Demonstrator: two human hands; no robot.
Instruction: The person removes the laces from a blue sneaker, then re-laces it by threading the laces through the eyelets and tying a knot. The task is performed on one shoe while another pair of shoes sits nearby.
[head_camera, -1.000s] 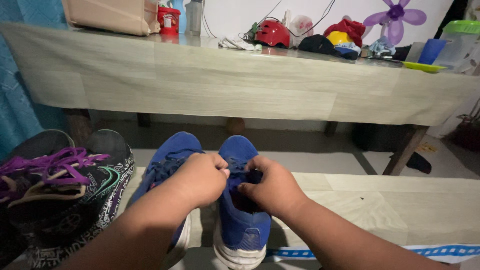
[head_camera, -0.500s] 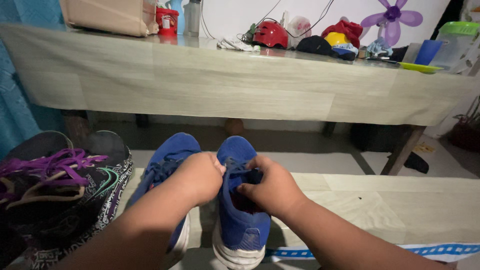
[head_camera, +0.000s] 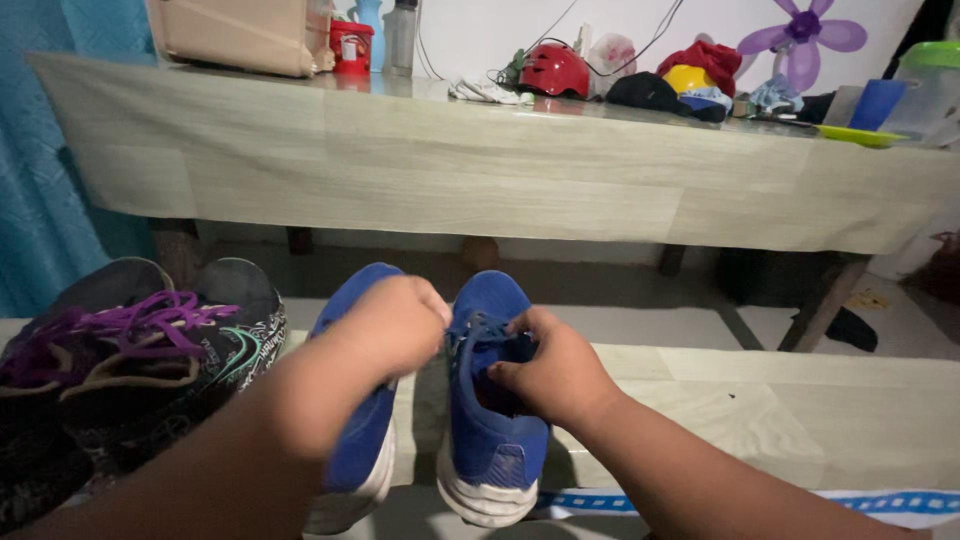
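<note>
Beyond our hands a long desk draped in pale wood-grain covering runs across the room, loaded with a red helmet, a beige box, a purple toy fan and a heap of caps and cloths. Teal curtain hangs at the left.

From the head view, the only one we have, we look down at a pale ledge where a pair of blue sneakers stands toe-away from us. Our right hand rests on the right blue sneaker, its fingers curled together and hooked into the shoe's opening at the tongue. Our left hand is balled above the left blue sneaker, just beside the right shoe's laces; its fingers are folded under, and we cannot tell whether they pinch a lace or nothing at all. A dark pair of shoes with purple laces sits close on the left.

We judge the main risk to be the right sneaker's heel, which overhangs the near edge: a pull toward us could tip it off. A hard tug might also cinch the lace unevenly, or our left forearm could nudge the dark shoes.
</note>
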